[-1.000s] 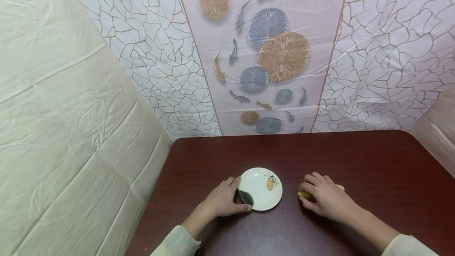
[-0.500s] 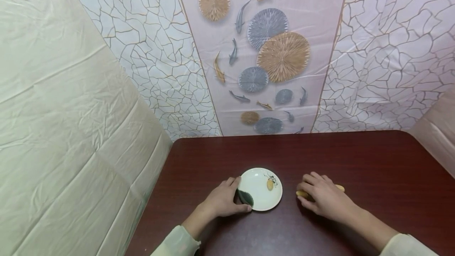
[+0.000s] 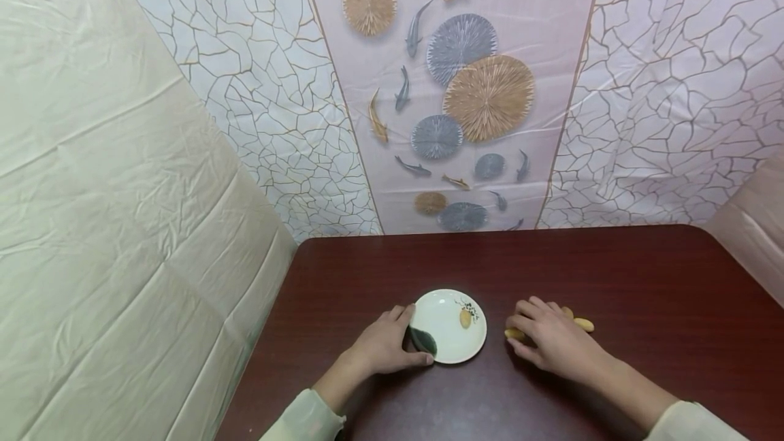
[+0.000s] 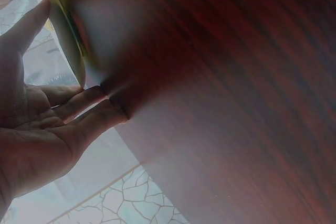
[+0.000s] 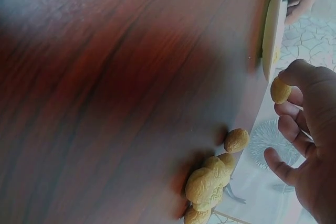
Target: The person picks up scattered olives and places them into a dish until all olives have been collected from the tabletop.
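Observation:
In the head view a round white plate [image 3: 444, 335] with a dark green patch and a dark sprig pattern lies on the table. My left hand [image 3: 384, 344] holds its left rim between thumb and fingers. On the plate's right side sits a small oval yellow-brown piece [image 3: 465, 318]. Right of the plate, my right hand [image 3: 562, 339] pinches another oval yellow-brown piece [image 5: 280, 91] between thumb and fingertip, above the table. Below that hand in the right wrist view, several similar wrinkled pieces [image 5: 202, 184] lie clustered, with a single piece [image 5: 237, 140] slightly apart.
The dark red wooden table [image 3: 367, 257] has a rounded far corner at right. Behind it hangs a patterned cloth [image 3: 465, 121] with fish and round motifs. A pale creased cloth [image 3: 153, 223] stands along the left.
My right hand has shifted slightly left with the pinched piece, and more of the pieces behind it now show. The left hand and plate stay put.

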{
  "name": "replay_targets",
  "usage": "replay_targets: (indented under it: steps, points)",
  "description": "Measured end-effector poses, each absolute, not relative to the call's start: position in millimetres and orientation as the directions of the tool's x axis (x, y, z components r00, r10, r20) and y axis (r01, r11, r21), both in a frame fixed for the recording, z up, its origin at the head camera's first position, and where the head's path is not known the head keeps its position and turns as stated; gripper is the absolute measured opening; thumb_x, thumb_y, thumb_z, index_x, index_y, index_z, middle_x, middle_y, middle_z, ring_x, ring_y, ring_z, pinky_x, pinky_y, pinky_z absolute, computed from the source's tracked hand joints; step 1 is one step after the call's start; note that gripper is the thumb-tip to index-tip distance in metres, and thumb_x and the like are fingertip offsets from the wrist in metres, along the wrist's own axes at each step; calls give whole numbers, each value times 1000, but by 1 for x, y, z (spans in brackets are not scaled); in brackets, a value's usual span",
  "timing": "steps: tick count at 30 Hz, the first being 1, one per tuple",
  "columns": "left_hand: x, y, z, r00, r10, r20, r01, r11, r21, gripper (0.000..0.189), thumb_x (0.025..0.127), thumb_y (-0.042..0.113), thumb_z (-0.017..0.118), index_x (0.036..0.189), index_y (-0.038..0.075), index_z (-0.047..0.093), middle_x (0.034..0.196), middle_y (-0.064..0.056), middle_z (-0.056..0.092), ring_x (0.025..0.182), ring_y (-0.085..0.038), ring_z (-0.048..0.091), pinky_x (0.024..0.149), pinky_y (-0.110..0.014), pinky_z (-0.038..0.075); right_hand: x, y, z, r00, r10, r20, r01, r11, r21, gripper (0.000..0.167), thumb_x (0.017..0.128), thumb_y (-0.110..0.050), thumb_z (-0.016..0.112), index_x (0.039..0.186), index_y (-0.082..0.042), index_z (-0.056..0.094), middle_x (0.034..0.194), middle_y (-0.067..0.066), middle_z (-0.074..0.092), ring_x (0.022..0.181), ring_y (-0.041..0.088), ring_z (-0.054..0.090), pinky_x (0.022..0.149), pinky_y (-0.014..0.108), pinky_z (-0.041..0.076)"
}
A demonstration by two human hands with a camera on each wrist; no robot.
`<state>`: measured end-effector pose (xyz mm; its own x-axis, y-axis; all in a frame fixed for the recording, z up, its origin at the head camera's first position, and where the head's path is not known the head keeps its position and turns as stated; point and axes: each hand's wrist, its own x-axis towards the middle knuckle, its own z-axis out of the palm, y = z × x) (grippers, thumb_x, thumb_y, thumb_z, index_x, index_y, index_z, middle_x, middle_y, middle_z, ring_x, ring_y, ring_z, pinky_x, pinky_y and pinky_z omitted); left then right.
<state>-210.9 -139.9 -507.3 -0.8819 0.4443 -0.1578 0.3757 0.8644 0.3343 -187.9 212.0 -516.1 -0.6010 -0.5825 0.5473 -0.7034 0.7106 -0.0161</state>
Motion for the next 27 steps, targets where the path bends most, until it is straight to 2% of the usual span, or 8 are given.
replay_targets:
  steps: [7, 15, 27]
  points:
    - [-210, -140, -507, -882, 448, -146, 384, 862, 331, 114, 88, 68, 83, 172, 5, 37, 165, -14, 54, 150, -36, 55, 115, -53, 55, -189, 208, -515, -596, -591, 543, -716, 698, -27, 28, 78, -18, 97, 96, -24, 77, 95, -13, 57, 91, 7, 53, 69, 32, 45]
    - [-210, -140, -507, -881, 451, -141, 388, 862, 327, 114, 88, 69, 83, 171, 5, 37, 164, -14, 55, 150, -35, 56, 115, -52, 56, -190, 202, -514, -599, -596, 534, -709, 705, -10, 25, 80, -23, 96, 97, -25, 78, 96, -14, 58, 91, 6, 53, 71, 37, 49]
    - [-210, -141, -508, -882, 451, -136, 390, 861, 325, 114, 88, 69, 83, 171, 5, 38, 164, -14, 55, 150, -36, 56, 116, -53, 55, -191, 194, -510, -592, -607, 530, -732, 681, -37, 27, 80, -20, 97, 100, -25, 78, 98, -14, 59, 91, 8, 52, 68, 32, 45]
